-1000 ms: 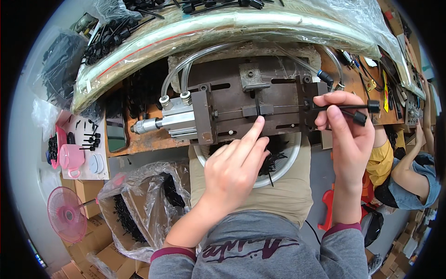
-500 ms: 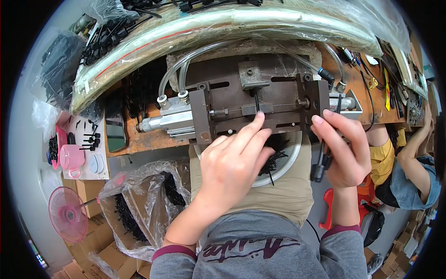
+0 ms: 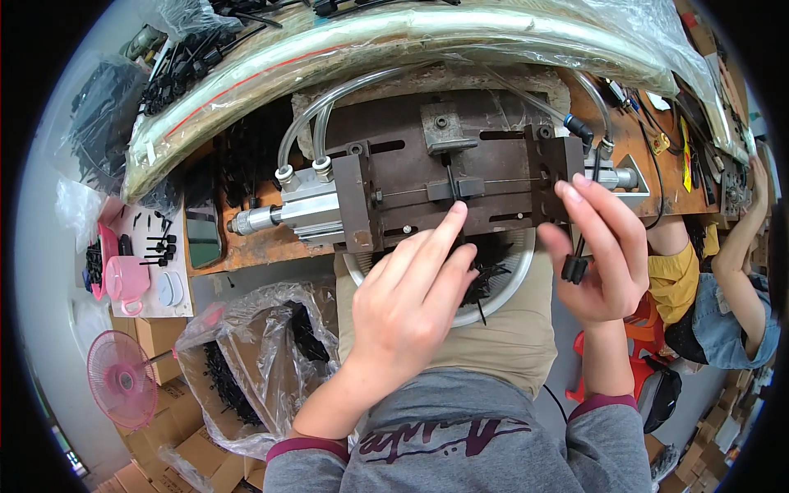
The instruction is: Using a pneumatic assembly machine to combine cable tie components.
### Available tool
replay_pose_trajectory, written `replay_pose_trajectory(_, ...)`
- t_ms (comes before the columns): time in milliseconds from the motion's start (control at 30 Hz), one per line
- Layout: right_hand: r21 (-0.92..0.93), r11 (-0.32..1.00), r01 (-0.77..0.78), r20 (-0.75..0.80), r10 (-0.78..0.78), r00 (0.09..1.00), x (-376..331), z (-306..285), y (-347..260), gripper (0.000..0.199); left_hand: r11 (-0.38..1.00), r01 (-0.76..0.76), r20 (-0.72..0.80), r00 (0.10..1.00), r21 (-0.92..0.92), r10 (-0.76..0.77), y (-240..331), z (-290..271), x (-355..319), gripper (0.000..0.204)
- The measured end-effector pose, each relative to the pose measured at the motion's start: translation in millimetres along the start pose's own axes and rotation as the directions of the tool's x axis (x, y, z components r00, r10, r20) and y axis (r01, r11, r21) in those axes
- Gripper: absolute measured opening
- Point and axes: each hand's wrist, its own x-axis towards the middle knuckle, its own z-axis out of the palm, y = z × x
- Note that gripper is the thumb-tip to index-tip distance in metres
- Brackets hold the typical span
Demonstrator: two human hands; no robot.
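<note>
A dark steel jig [image 3: 493, 156] with a silver air cylinder [image 3: 288, 215] lies on the wooden bench. My left hand [image 3: 411, 300] reaches up from my lap, its index fingertip touching a small black piece [image 3: 452, 187] at the jig's centre slot. My right hand [image 3: 604, 259] is at the jig's right end block and pinches a thin black plastic part [image 3: 574, 264], which hangs downward with its thick end lowest. Under both hands, a white bowl [image 3: 511, 283] of several black plastic parts rests on my lap.
Clear hoses [image 3: 329, 107] arc from the cylinder. A long plastic-wrapped bundle [image 3: 370, 45] lies behind the jig. At the lower left are a plastic bag of black parts [image 3: 246, 361], a pink cup [image 3: 123, 279] and a pink fan [image 3: 123, 382]. Another person [image 3: 715, 304] sits at the right.
My right hand has dropped from the jig's right end, and the black part it held level now hangs downward. My left index finger has shifted slightly on the jig's centre.
</note>
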Motion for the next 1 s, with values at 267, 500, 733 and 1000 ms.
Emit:
replay_pose_trajectory(267,0.290,0.950,-0.113,0.088,0.091,0.992,2,-7,-5,0.061,0.984,-0.027,0.086,0.996,0.177,0.012,-3,5,9,0.027)
replay_pose_trajectory(500,0.355,0.899,-0.255,0.206,0.191,0.960,2,-11,-20,0.037,0.981,-0.038,0.111,0.994,0.190,0.017,-5,3,10,0.027)
replay_pose_trajectory(733,0.216,0.951,-0.220,0.335,0.139,0.932,4,-5,-24,0.032,0.997,-0.032,0.041,0.999,0.072,0.029,-9,6,6,0.027)
replay_pose_trajectory(1000,0.057,0.996,-0.066,0.478,0.031,0.878,-6,22,-32,0.023,0.873,0.198,-0.050,0.968,-0.446,-0.245,-6,-21,-15,0.028)
